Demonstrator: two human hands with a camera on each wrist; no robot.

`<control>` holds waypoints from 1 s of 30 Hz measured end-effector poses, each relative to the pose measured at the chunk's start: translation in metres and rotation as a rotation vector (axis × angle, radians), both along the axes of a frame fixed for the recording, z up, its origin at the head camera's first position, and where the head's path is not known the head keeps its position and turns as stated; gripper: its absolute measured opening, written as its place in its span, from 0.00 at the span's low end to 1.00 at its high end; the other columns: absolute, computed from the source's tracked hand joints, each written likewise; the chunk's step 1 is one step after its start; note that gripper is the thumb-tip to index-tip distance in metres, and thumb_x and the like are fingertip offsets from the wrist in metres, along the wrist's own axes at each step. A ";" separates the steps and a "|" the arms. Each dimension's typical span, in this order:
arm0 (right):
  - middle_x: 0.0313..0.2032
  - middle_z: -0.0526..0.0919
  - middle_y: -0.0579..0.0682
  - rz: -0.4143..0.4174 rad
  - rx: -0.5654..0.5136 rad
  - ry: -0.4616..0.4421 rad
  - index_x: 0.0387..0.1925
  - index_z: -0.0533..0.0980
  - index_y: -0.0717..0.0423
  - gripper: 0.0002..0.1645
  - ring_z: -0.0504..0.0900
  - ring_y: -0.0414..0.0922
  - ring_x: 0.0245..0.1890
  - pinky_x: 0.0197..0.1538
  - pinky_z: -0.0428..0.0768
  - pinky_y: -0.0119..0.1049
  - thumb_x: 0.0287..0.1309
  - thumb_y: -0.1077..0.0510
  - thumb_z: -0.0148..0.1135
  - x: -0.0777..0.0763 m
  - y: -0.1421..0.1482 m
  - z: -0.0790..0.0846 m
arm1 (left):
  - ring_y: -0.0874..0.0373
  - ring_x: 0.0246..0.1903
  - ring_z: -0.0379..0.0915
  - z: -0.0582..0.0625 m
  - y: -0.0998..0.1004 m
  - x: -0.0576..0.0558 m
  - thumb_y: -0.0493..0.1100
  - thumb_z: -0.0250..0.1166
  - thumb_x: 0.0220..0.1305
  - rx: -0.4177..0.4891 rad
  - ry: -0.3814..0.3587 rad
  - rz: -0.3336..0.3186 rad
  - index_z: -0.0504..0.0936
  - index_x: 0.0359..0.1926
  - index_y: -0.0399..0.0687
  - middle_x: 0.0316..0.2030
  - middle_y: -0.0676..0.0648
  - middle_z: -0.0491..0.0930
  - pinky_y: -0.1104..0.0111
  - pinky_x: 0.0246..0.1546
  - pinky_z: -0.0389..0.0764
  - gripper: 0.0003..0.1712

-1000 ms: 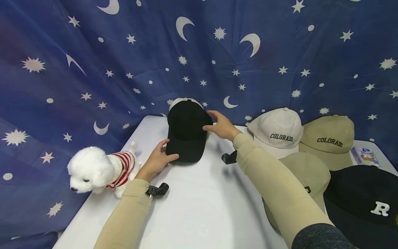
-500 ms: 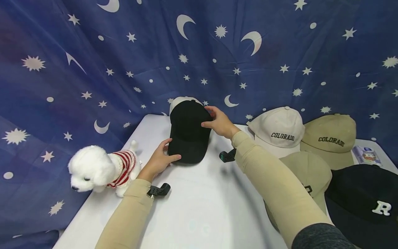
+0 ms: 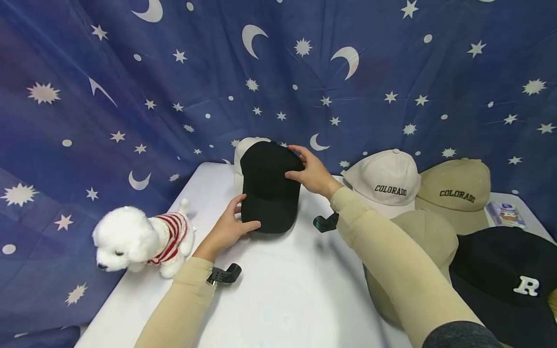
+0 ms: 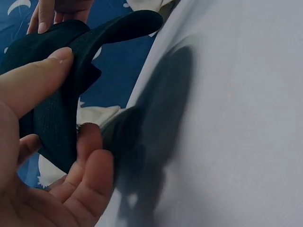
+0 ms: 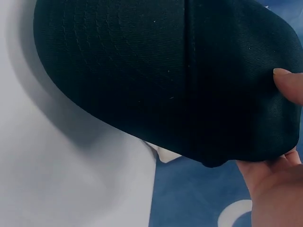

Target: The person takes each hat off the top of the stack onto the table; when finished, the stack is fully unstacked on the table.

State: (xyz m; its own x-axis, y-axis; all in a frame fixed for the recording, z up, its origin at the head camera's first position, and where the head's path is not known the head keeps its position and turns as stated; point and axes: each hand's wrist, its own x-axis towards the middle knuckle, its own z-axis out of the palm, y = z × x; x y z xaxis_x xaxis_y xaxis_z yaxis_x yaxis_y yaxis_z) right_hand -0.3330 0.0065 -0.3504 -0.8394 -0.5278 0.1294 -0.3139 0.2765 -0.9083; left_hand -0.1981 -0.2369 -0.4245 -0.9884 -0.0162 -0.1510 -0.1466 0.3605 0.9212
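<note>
A plain black baseball cap (image 3: 271,193) is held between both hands, its brim toward me and tilted down. My left hand (image 3: 227,228) grips its left edge near the brim, thumb (image 4: 47,78) on one face and fingers curled on the other. At the upper right of the crown, my right hand (image 3: 315,173) pinches the cap with its thumb in front and fingers behind. In the left wrist view the black cap stands off the table with its shadow beside it. A white cap (image 3: 239,162) shows behind it, mostly hidden.
At the left of the white table (image 3: 278,290) stands a white plush dog (image 3: 130,237) in a striped sweater. On the right lie a cream Colorado cap (image 3: 391,179), a tan Colorado cap (image 3: 457,188), another beige cap (image 3: 428,237), a black R cap (image 3: 500,275) and a small purple pack (image 3: 506,215).
Both hands have moved the black cap slightly to the right. More of the white cap's left side now shows behind it. The view has shifted a little too.
</note>
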 end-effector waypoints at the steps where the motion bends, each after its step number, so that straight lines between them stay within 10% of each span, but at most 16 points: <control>1: 0.59 0.73 0.60 -0.004 0.004 0.004 0.76 0.58 0.50 0.47 0.74 0.54 0.57 0.62 0.72 0.49 0.59 0.63 0.68 0.001 0.003 0.001 | 0.46 0.43 0.78 0.001 0.002 0.001 0.45 0.75 0.58 0.001 0.006 -0.005 0.51 0.78 0.55 0.67 0.35 0.62 0.61 0.40 0.79 0.54; 6: 0.58 0.74 0.59 -0.009 0.017 0.024 0.76 0.59 0.50 0.46 0.75 0.54 0.56 0.61 0.74 0.49 0.60 0.63 0.68 0.010 0.016 0.006 | 0.45 0.53 0.77 0.004 0.012 0.007 0.44 0.75 0.58 0.016 0.015 -0.029 0.51 0.78 0.55 0.71 0.38 0.58 0.61 0.47 0.76 0.54; 19: 0.69 0.65 0.56 -0.015 0.080 0.116 0.70 0.68 0.55 0.36 0.66 0.58 0.69 0.68 0.65 0.52 0.62 0.61 0.68 0.039 0.051 0.014 | 0.53 0.38 0.79 0.012 0.033 0.021 0.41 0.76 0.56 0.041 0.010 -0.106 0.53 0.77 0.51 0.71 0.37 0.57 0.64 0.36 0.76 0.54; 30: 0.65 0.71 0.56 -0.076 0.113 0.176 0.68 0.70 0.56 0.35 0.77 0.59 0.56 0.56 0.76 0.51 0.59 0.61 0.69 0.064 0.077 0.012 | 0.50 0.45 0.80 0.010 0.052 0.028 0.35 0.77 0.52 0.109 0.006 -0.146 0.59 0.72 0.45 0.65 0.35 0.64 0.62 0.45 0.80 0.50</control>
